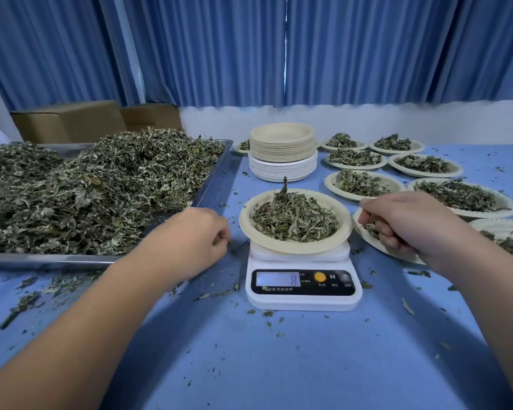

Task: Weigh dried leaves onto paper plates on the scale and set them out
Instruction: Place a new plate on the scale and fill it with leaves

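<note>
Paper plate [293, 249] hides the scale [304, 300] top; right hand [412, 223] pinches leaf scraps [371, 218]; left hand [196, 235] curled, grip's hold unclear.

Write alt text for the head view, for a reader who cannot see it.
A paper plate heaped with dried leaves sits on a scale between the curled left hand and the right hand, which pinches a few leaves. A tray of loose leaves lies left; filled plates and a stack of empty plates sit beyond.

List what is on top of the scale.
A paper plate heaped with leaves sits on the scale. The plate hides most of the weighing platform, and the leaves cover the plate's bottom.
</note>
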The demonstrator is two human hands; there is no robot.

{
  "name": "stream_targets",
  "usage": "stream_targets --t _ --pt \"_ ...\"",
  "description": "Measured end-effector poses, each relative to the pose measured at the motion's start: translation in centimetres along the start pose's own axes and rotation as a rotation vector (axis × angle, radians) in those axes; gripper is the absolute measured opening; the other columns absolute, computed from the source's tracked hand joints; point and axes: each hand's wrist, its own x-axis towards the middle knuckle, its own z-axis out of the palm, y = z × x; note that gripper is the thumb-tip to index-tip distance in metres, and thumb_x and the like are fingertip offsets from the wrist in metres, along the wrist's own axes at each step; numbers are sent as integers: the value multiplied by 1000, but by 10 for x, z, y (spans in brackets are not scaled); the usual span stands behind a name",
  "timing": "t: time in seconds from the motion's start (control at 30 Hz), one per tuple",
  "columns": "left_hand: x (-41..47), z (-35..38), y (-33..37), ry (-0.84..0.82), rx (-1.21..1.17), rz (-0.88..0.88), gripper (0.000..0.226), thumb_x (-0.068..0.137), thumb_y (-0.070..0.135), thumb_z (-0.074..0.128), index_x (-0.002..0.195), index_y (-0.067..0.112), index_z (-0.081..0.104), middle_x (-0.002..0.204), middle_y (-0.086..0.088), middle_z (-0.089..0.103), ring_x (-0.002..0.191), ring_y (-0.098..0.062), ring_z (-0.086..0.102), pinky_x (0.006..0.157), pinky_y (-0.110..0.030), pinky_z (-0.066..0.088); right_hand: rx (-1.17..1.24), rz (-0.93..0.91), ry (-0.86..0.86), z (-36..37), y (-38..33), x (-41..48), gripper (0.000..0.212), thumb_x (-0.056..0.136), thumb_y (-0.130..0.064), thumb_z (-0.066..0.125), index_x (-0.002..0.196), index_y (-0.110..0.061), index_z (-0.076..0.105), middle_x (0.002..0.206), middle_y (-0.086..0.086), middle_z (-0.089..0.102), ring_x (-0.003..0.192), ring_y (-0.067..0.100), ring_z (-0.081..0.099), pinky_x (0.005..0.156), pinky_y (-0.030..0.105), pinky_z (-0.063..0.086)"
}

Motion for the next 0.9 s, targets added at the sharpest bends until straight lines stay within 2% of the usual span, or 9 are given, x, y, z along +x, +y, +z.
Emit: stream_targets --t 0.1,0.23,0.33,0.4,0.5,0.63,0.73,0.83,0.9 --pt "-2 -13 -15 175 -88 -86 13 88 17 60 91 20 72 88 7 63 80 -9 56 81 -26 47 1 3 4 -1 -1 -1 30 94 -27 58 73 -7 64 45 1 38 34 12 33 31 14 22" --pt "-7 -22 -37 379 -104 -259 18 92 18 57 101 23 73 100 3 68 80 -14 55 79 -32 50 -7 -1 2 0 -3 -2 30 94 -27 58 71 -9 64 46 1 38 35 13 34 31 16 22" --pt "-11 -22 -47 432 -118 -304 20 95 25 55 106 21 72 104 -1 64 80 -16 52 77 -34 47 -14 -3 2 1 -4 -2 30 94 -27 58 71 -9 64 46 1 39 35 13 35 33 15 23" --pt "-11 -19 -45 479 -141 -281 19 94 28 56 99 19 72 100 3 58 85 -17 53 81 -34 44 -20 -9 -2 0 -4 -2 30 94 -28 58 71 -9 65 46 0 39 35 12 35 34 16 23" --pt "-7 -18 -29 533 -192 -236 25 94 30 57 78 14 67 86 5 57 78 -15 53 73 -28 37 -18 -23 -17 0 -4 -3 29 94 -26 57 73 -8 65 46 0 39 35 12 35 34 17 24" --pt "9 -23 4 464 -335 -83 19 91 27 61 73 21 63 80 8 59 76 -3 54 66 -9 34 -19 -29 -18 1 -4 -2 30 94 -27 57 72 -8 65 47 0 38 34 12 34 35 17 24" --pt "29 -30 26 350 -454 -25 5 89 27 64 92 29 67 92 13 62 84 0 56 71 -5 38 -25 -42 -15 0 -3 0 30 93 -27 57 72 -8 65 48 2 38 35 13 35 35 18 25" --pt "54 -38 42 106 -378 67 37 87 44 61 124 36 57 120 12 56 100 -5 57 86 -21 42 -32 -57 -14 -1 -2 1 30 92 -26 57 70 -8 65 48 4 38 36 15 34 37 18 25" --pt "66 -41 53 -58 -294 111 54 85 57 58 136 39 47 136 10 47 117 -9 52 94 -25 38 -32 -61 -17 -1 -2 1 30 92 -27 57 70 -8 65 48 4 38 37 15 34 38 18 25"
